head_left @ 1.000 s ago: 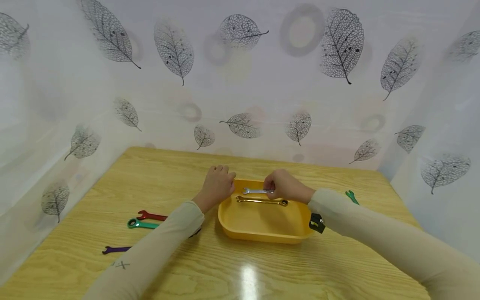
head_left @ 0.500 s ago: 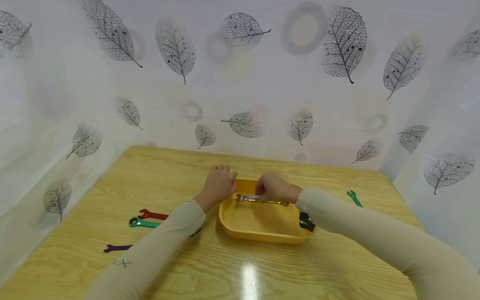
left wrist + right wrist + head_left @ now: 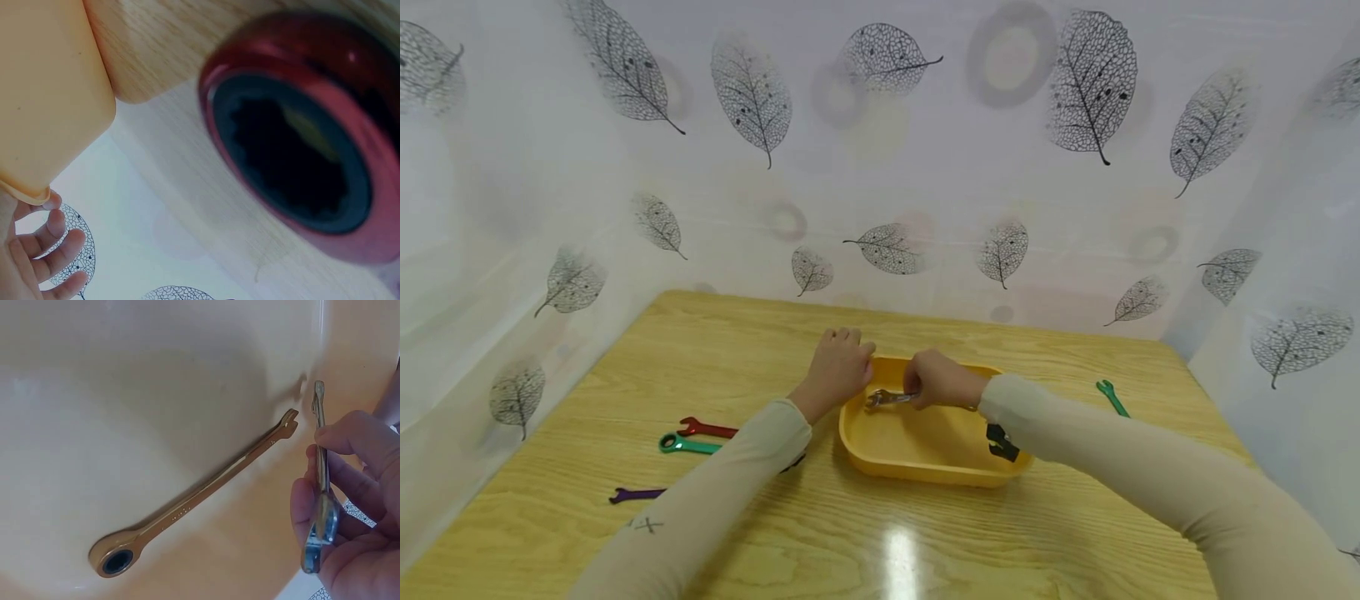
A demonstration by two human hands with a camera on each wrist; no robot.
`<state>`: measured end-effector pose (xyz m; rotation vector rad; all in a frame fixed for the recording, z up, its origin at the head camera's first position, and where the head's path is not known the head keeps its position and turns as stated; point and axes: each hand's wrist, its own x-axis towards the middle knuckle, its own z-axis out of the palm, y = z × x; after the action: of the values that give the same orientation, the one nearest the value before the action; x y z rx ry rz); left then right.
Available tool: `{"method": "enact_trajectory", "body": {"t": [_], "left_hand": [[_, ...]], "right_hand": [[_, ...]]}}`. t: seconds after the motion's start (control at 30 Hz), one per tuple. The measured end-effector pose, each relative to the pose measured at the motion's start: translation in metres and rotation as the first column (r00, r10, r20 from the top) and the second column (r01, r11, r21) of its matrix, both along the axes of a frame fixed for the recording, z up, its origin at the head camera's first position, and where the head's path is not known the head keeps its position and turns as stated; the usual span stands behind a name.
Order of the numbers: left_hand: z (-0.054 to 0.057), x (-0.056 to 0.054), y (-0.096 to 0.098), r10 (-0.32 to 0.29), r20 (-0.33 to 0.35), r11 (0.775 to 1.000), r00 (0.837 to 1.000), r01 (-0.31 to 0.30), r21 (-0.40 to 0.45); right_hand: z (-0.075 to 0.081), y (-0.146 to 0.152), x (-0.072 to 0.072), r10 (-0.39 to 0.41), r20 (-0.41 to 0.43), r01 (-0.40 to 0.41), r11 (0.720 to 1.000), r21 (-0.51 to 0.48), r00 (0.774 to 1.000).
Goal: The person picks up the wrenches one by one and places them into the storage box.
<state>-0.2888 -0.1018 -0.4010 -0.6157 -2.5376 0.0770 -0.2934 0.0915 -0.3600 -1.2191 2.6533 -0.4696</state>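
My right hand (image 3: 943, 379) is over the yellow plastic tray (image 3: 917, 477), pinching a silver wrench (image 3: 321, 465) between thumb and fingers. In the head view its open end points left. Below it a gold ratcheting wrench (image 3: 200, 500) lies on the tray floor, ring end at lower left in the right wrist view. From the head, the right hand and silver wrench hide most of the gold one. My left hand (image 3: 837, 367) grips the tray's rim at the far left corner; its fingers (image 3: 59, 256) show curled beside that rim in the left wrist view.
Left of the tray on the wooden table (image 3: 760, 533) lie a red wrench (image 3: 709, 429), a green ratcheting wrench (image 3: 691, 446) and a purple wrench (image 3: 638, 494), partly hidden by my left sleeve. Another green wrench (image 3: 1112, 397) is at the right. A leaf-print curtain (image 3: 895, 167) stands behind.
My right hand has moved left and slightly nearer with the silver wrench, which now overlaps the gold wrench's left end in the head view. The left hand keeps its grip on the tray.
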Motion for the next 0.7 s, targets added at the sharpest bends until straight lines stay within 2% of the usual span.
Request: {"method": "enact_trajectory", "body": {"t": [0.47, 0.7], "left_hand": [[0.0002, 0.0001, 0.0007, 0.026, 0.036, 0.999, 0.999, -0.025, -0.025], [0.0007, 0.0000, 0.0010, 0.025, 0.051, 0.999, 0.998, -0.024, -0.024]], "right_hand": [[-0.0095, -0.0033, -0.0023, 0.002, -0.010, -0.001, 1.000, 0.025, 1.000], [-0.0080, -0.0033, -0.0004, 0.019, -0.014, -0.018, 0.999, 0.029, 1.000]]}}
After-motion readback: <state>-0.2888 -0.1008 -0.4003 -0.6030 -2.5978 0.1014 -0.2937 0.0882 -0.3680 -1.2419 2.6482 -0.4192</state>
